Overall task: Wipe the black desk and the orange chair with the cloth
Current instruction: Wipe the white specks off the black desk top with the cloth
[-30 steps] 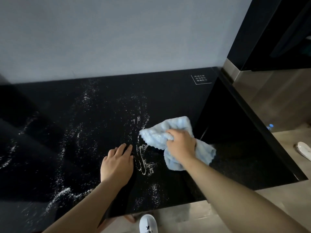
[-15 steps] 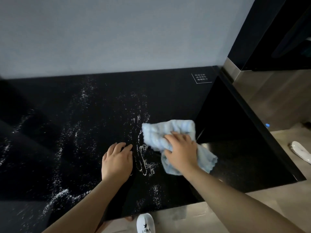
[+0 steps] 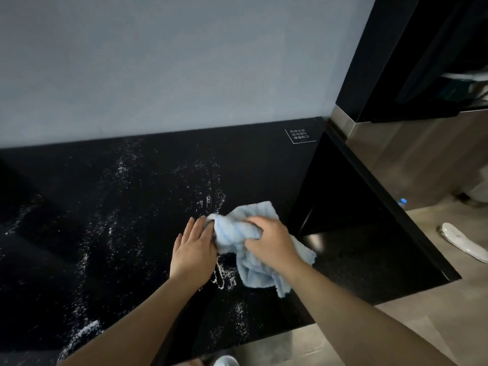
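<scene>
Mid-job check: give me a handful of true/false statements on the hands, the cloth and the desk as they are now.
1. The right hand grips the cloth. True.
2. The cloth is orange. False: it is light blue.
3. The left hand lies with straight fingers on the desk, its fingertips at the cloth's edge. True.
4. The desk is free of white residue. False: white specks streak its left and middle parts.
5. The cloth lies at the desk's far left end. False: it is right of centre, near the front edge.
</scene>
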